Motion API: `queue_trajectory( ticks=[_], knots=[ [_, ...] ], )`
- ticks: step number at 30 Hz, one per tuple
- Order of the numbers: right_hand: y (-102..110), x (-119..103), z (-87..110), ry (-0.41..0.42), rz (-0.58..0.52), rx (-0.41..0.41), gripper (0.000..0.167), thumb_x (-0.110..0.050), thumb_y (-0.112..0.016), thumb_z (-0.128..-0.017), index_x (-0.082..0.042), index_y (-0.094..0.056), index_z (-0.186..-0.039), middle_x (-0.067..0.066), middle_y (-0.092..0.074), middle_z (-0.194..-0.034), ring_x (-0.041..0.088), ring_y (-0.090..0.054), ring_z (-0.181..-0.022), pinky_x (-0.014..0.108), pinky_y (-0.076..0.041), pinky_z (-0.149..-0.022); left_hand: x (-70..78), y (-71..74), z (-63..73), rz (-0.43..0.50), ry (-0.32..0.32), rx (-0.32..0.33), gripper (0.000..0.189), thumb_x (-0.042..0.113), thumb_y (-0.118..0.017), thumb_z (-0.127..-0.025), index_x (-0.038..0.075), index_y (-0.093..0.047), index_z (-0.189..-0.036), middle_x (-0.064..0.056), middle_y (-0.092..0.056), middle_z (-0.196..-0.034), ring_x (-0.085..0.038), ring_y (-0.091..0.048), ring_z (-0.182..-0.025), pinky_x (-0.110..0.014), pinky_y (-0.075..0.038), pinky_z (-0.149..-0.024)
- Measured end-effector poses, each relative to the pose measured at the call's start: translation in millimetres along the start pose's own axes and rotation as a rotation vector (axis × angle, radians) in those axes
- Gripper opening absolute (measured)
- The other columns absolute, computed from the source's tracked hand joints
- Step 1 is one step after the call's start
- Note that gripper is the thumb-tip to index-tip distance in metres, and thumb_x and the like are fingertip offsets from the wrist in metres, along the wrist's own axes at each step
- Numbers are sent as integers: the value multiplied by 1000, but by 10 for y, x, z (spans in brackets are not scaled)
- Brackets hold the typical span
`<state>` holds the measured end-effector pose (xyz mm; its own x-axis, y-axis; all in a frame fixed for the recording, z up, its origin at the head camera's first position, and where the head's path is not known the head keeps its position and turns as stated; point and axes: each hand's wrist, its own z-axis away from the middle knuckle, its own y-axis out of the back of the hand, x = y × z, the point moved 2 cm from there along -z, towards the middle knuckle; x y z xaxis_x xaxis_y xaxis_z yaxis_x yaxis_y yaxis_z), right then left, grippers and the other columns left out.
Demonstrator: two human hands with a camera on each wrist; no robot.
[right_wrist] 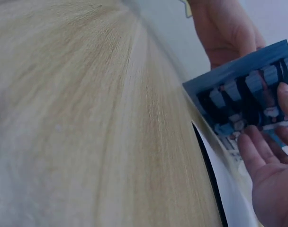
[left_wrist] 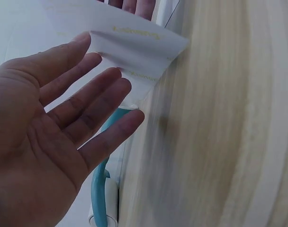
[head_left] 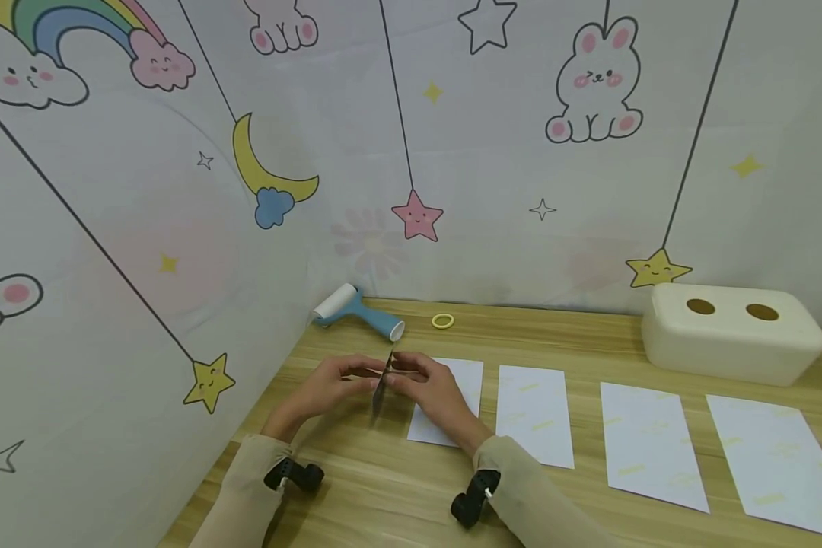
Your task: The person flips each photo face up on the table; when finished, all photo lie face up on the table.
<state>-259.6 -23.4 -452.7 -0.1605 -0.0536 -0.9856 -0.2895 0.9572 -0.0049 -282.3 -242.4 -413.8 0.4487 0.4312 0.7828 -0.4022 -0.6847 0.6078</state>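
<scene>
A photo print (head_left: 382,388) stands on edge between my two hands, above the wooden table. Its white back (left_wrist: 134,45), with faint yellow marks, faces my left hand (head_left: 333,387). The left thumb tip touches that back, and the other fingers stretch out loosely beside it. On the picture side, a dark print (right_wrist: 248,90) of a row of figures faces my right hand (head_left: 433,387). The right thumb and slightly bent fingers (right_wrist: 252,142) all lie on that picture side. The right hand hangs over the leftmost white-backed sheet (head_left: 469,380).
To the right lie more white-backed sheets in a row, among them a near one (head_left: 534,415) and a far one (head_left: 781,464). A blue-handled lint roller (head_left: 366,310) and a yellow ring (head_left: 442,321) sit toward the back. At the back right stands a cream box (head_left: 726,335) with two holes.
</scene>
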Motion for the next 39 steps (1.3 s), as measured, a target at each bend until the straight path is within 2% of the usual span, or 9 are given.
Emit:
queue_trajectory(
  ticks=[4, 8, 11, 14, 20, 25, 31, 39],
  knots=[
    [-9, -32, 3, 4, -7, 4, 50, -21, -78, -100, -3, -64, -144, 14, -71, -132, 28, -70, -119, 40, -56, -100, -1, 0, 6, 39, 7, 9, 32, 9, -66, -106, -3, -69, -135, -18, -70, -133, -34, -67, -120, -45, -54, -100],
    [-21, -57, 7, 0, -18, 8, 49, -21, -79, -99, -5, -66, -143, 13, -73, -129, 27, -71, -118, 39, -57, -98, -23, -2, 14, 148, 38, 11, 33, 10, -62, -108, -6, -66, -137, -21, -68, -135, -28, -68, -119, -36, -56, -98],
    [-26, -68, 7, 1, -16, 7, 48, -22, -79, -99, -7, -66, -143, 13, -72, -129, 27, -71, -117, 39, -57, -97, -36, -5, 17, 242, 67, 9, 34, 9, -59, -110, -7, -64, -139, -23, -67, -135, -24, -69, -117, -35, -57, -97],
    [-24, -72, 5, 12, 1, 4, 48, -22, -79, -99, -8, -66, -143, 12, -70, -131, 30, -70, -119, 40, -58, -97, -36, -10, 16, 297, 91, 12, 35, 11, -57, -111, -6, -64, -140, -22, -67, -135, -22, -69, -116, -38, -56, -98],
    [-11, -82, -3, 54, 39, 6, 48, -18, -79, -99, -7, -66, -143, 12, -63, -132, 31, -65, -124, 37, -57, -99, -30, -13, 10, 334, 132, 35, 39, 21, -55, -113, -5, -63, -141, -18, -69, -133, -22, -68, -117, -40, -56, -99],
    [-2, -105, 9, 77, 81, 15, 48, -18, -80, -98, -7, -67, -142, 11, -63, -127, 29, -65, -120, 36, -56, -99, 0, -21, 7, 352, 175, 67, 44, 26, -49, -115, -9, -63, -138, -16, -68, -131, -19, -67, -116, -43, -54, -101],
    [24, -117, 16, 71, 131, 9, 50, -21, -81, -98, -9, -66, -144, 12, -61, -123, 26, -65, -116, 38, -56, -100, 4, -31, 9, 380, 195, 80, 54, 32, -44, -116, -12, -58, -144, -23, -65, -139, -28, -64, -126, -52, -50, -107],
    [34, -122, 14, 64, 171, 7, 51, -22, -82, -97, -11, -67, -144, 9, -60, -123, 27, -65, -117, 37, -57, -98, -7, -36, 10, 411, 213, 88, 54, 29, -47, -113, -14, -55, -145, -25, -65, -138, -25, -67, -121, -43, -53, -102]
  ],
)
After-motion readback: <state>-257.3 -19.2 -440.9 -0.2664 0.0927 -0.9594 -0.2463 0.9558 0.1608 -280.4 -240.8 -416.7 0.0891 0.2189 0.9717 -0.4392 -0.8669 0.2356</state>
